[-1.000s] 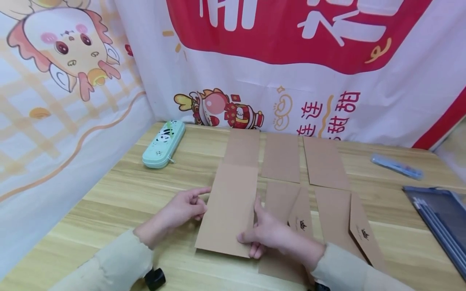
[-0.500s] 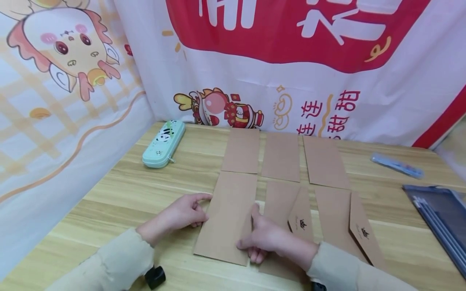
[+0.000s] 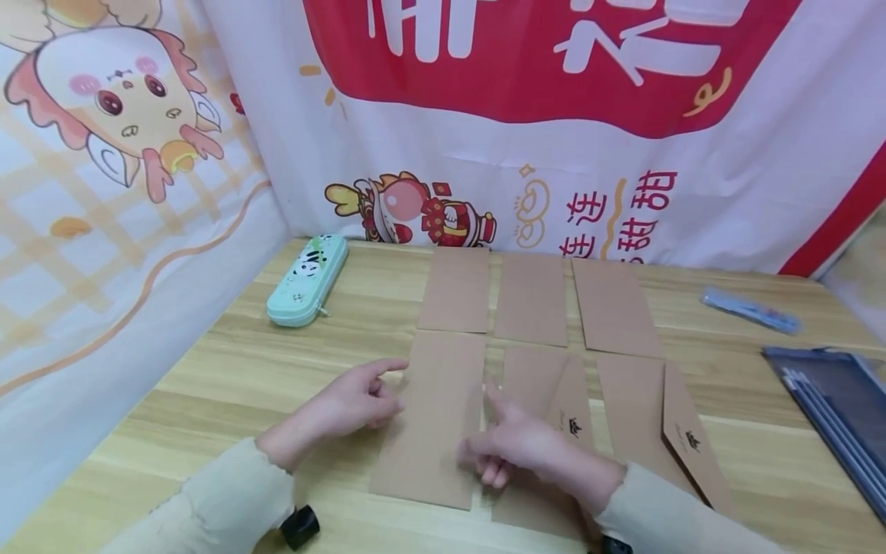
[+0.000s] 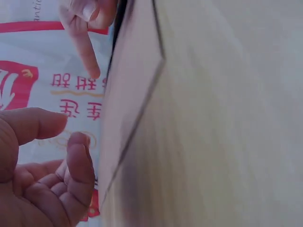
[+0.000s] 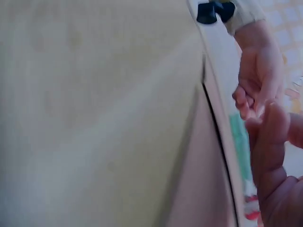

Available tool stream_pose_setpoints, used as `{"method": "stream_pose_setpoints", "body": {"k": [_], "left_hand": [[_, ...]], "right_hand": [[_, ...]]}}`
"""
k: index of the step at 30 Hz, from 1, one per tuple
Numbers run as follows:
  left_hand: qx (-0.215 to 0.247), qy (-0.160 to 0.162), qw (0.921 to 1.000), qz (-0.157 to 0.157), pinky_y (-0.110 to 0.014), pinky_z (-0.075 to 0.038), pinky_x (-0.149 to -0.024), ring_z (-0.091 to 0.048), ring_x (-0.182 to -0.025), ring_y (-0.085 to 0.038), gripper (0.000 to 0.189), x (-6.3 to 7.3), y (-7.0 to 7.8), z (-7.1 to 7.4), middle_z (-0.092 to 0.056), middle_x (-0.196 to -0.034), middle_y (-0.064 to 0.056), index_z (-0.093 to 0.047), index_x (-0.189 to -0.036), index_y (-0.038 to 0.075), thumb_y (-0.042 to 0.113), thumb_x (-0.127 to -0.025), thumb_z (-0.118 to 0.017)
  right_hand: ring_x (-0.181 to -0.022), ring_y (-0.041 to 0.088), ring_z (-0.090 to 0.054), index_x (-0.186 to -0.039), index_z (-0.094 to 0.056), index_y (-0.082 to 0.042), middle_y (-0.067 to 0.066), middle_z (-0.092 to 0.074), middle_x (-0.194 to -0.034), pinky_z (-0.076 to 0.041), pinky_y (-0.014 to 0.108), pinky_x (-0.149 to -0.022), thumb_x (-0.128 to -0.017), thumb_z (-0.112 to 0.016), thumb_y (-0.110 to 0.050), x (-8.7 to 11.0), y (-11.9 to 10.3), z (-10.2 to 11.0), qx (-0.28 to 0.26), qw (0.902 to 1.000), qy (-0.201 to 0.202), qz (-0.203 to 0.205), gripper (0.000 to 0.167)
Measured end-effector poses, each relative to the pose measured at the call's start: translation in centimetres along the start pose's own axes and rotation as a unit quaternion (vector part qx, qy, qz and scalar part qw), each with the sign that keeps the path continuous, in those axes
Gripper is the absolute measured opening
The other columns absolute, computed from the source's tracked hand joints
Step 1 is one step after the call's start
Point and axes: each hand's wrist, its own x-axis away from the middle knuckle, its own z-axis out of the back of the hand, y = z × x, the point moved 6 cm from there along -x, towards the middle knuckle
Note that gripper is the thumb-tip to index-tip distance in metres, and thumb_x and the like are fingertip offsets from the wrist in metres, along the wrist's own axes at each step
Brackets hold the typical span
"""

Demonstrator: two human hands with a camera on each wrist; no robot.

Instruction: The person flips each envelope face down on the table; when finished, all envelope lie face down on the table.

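the plain brown piece lay flat on the bench, at the left end of the nearer row, between the two hands. the left hand was at its left edge, index finger stretched toward it and the other fingers loosely bent; thumb and fingertips were apart with nothing between them. whether the index finger touched the edge, i could not tell. the right hand was blurred, poised by the right edge, its thumb toward the piece, its thumb and index finger spread apart and nothing gripped; contact there was unclear too.

beside the piece, partly hidden by the right hand and forearm, was the middle envelope, a small black crown printed on its flap. the right envelope lay next along, with a similar crown on its flap, which stood slightly lifted.

a farther row held the back left card, the back middle card and the back right card, all brown. a mint pencil case sat at far left; a slim blue packet and a dark pouch with pencils lay at right.
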Motion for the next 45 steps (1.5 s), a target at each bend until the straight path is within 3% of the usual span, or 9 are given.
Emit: {"method": "stream_pose_setpoints", "body": {"k": [4, 8, 13, 18, 23, 29, 38, 45], "left_hand": [[0.012, -0.008, 0.9991, -0.041, -0.028, -0.048, -0.059, -0.054, -0.064, -0.014, 0.056, -0.3, 1.6, -1.4, -0.059, -0.076, -0.005, -0.039, -0.138, 0.001, 0.008, -0.086, -0.061], [0.072, -0.019, 0.9948, -0.069, -0.029, -0.053, -0.072, -0.06, -0.078, -0.014, 0.052, -0.9, 2.9, -3.5, -0.062, -0.095, -0.015, -0.042, -0.135, -0.002, 0.007, -0.087, -0.06], [0.178, -0.027, 0.9812, -0.069, -0.028, -0.051, -0.086, -0.06, -0.096, -0.019, 0.05, -2.0, 3.7, -6.2, -0.055, -0.114, -0.026, -0.042, -0.132, -0.008, 0.004, -0.086, -0.058], [0.233, -0.02, 0.97, -0.067, -0.028, -0.048, -0.093, -0.054, -0.113, -0.033, 0.049, -2.5, 3.9, -8.2, -0.049, -0.126, -0.029, -0.038, -0.132, -0.012, -0.002, -0.086, -0.054], [0.239, -0.037, 0.9688, -0.055, -0.034, -0.042, -0.1, -0.045, -0.123, -0.037, 0.055, -2.8, 4.0, -9.5, -0.042, -0.134, -0.028, -0.034, -0.135, -0.012, -0.002, -0.085, -0.054], [0.226, -0.048, 0.9725, -0.027, -0.043, -0.035, -0.105, -0.039, -0.127, -0.038, 0.059, -2.9, 3.9, -10.0, -0.038, -0.138, -0.028, -0.031, -0.137, -0.011, 0.0, -0.084, -0.056], [0.23, -0.052, 0.9716, -0.019, -0.044, -0.032, -0.107, -0.041, -0.126, -0.037, 0.059, -3.7, 4.0, -10.6, -0.04, -0.137, -0.029, -0.031, -0.136, -0.013, 0.001, -0.084, -0.055], [0.248, -0.033, 0.9682, -0.012, -0.043, -0.033, -0.107, -0.039, -0.127, -0.037, 0.054, -4.3, 4.4, -10.9, -0.043, -0.134, -0.029, -0.034, -0.133, -0.015, 0.0, -0.085, -0.054]], "right_hand": [[-0.046, 0.01, -0.054, -0.146, 0.01, -0.001, 0.005, -0.059, -0.06, -0.051, 0.023, -0.047, -0.083, -0.065, -0.009, 1.0, -0.6, 2.2, 0.006, 0.9989, 0.019, 0.044, 0.099], [-0.063, 0.015, -0.061, -0.147, -0.002, 0.0, 0.007, -0.061, -0.073, -0.055, 0.029, -0.06, -0.084, -0.063, -0.008, 2.2, -0.7, 4.6, 0.011, 0.9959, 0.051, 0.074, 0.089], [-0.086, 0.019, -0.061, -0.146, -0.01, 0.004, 0.016, -0.06, -0.101, -0.055, 0.033, -0.077, -0.084, -0.063, -0.009, 4.0, 0.3, 7.0, 0.017, 0.9927, 0.095, 0.072, 0.082], [-0.099, 0.022, -0.059, -0.146, -0.012, 0.004, 0.026, -0.051, -0.119, -0.053, 0.035, -0.085, -0.086, -0.063, -0.011, 5.4, 1.6, 8.6, 0.003, 0.9925, 0.107, 0.059, 0.08], [-0.114, 0.032, -0.052, -0.146, -0.011, 0.003, 0.034, -0.037, -0.134, -0.051, 0.038, -0.089, -0.088, -0.061, -0.013, 6.4, 2.7, 9.9, -0.007, 0.993, 0.108, 0.048, 0.079], [-0.121, 0.042, -0.044, -0.146, -0.009, 0.005, 0.036, -0.028, -0.139, -0.049, 0.041, -0.092, -0.089, -0.06, -0.015, 7.0, 3.7, 10.4, -0.009, 0.9949, 0.095, 0.032, 0.079], [-0.123, 0.04, -0.043, -0.145, -0.012, 0.006, 0.034, -0.028, -0.141, -0.047, 0.04, -0.094, -0.089, -0.06, -0.015, 7.0, 4.1, 10.7, -0.013, 0.994, 0.1, 0.04, 0.076], [-0.126, 0.041, -0.038, -0.144, -0.014, 0.006, 0.035, -0.027, -0.141, -0.043, 0.04, -0.098, -0.091, -0.057, -0.015, 6.9, 4.6, 11.4, -0.026, 0.9946, 0.088, 0.049, 0.072]]}}
